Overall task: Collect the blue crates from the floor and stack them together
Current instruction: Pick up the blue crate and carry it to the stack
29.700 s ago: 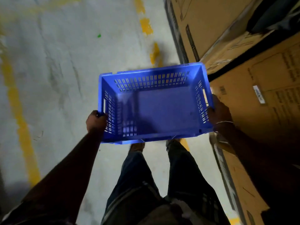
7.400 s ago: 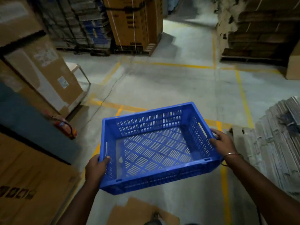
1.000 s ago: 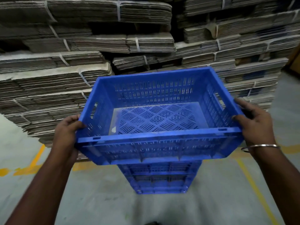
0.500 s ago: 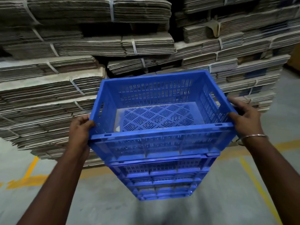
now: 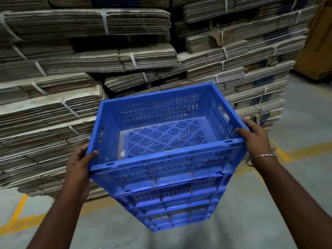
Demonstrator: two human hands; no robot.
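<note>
Top crate point(image 5: 167, 141) lowered onto stack point(image 5: 172, 203), two hands, left hand point(image 5: 79, 162), right hand point(image 5: 255, 139), fingers gripping its rim

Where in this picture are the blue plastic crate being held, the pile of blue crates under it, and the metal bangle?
Blue slotted plastic crate being held point(image 5: 167, 139): head view, on its perforated floor.
Pile of blue plastic crates underneath point(image 5: 176, 211): head view, on its near wall.
Thin metal bangle point(image 5: 262, 156): head view, on the band at the right wrist.
</note>
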